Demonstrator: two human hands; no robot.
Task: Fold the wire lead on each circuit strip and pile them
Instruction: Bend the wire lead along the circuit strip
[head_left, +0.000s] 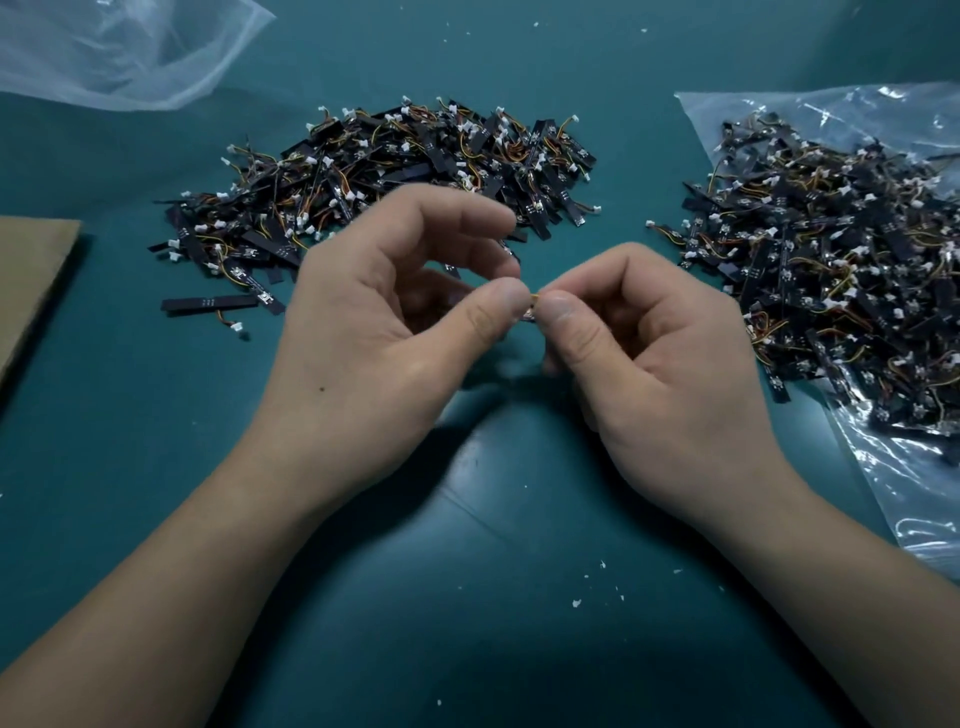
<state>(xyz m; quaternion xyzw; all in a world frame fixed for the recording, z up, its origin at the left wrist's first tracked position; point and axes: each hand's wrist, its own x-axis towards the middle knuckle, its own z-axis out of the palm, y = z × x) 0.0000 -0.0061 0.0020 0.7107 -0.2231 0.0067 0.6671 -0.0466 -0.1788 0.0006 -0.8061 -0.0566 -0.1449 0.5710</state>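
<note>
Cardboard sheet (31, 280): laid at the left edge of the green table (467, 597).
Crumpled clear bag (119, 52): placed at upper left.
Single strip (208, 304): laid apart, just left of the middle heap.
Middle heap of circuit strips (384, 171): piled on the table behind the hands.
Left hand (384, 322): fingers curled, thumb pinched onto the held strip.
Held strip (531, 306): gripped above the table between both thumbs, mostly hidden; a bit of orange wire is seen.
Right hand (654, 353): fingers curled, the same strip pinched.
Right heap (831, 260): spread on a flat clear bag (909, 499).
</note>
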